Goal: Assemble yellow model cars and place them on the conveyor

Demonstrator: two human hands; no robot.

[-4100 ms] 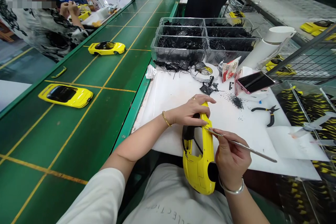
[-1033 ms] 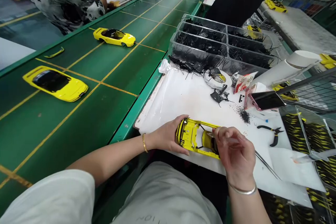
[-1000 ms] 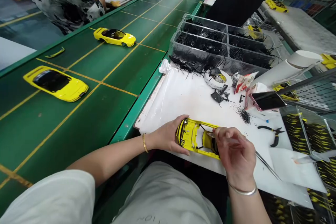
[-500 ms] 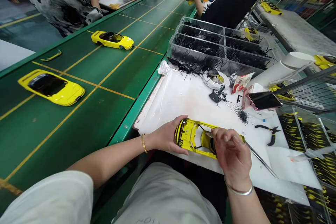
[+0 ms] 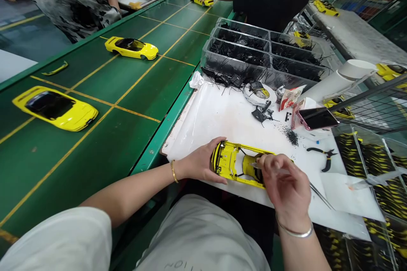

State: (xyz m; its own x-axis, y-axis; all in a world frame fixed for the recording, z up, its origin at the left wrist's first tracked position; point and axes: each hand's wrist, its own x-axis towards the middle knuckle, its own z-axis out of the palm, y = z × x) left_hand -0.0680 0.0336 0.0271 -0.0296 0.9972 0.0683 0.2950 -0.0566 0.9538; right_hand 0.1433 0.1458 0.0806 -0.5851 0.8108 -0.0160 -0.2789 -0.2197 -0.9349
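Note:
My left hand (image 5: 199, 163) grips the left end of a yellow model car body shell (image 5: 230, 161), which lies crosswise over the table edge with its inner side up. My right hand (image 5: 284, 182) is over the shell's right end and hides part of it. Its fingers hold a long, thin steel tool (image 5: 321, 194), whose tip reaches into the shell's opening. The tool's tail slants down to the right over the white sheet.
Behind the shell, a plastic-covered white work surface (image 5: 197, 129) holds black granules (image 5: 291, 136), pliers (image 5: 322, 156) and a phone (image 5: 316, 118). A clear divided tray (image 5: 235, 53) holds black wiry parts. Yellow model cars (image 5: 54, 110) ride the green conveyor at left, with co-workers beyond.
Since the oldest frame, the shell has turned from lengthwise to crosswise, with the tool moving into it. Conveyor cars sit further left, and a co-worker's hand now rests on a distant car.

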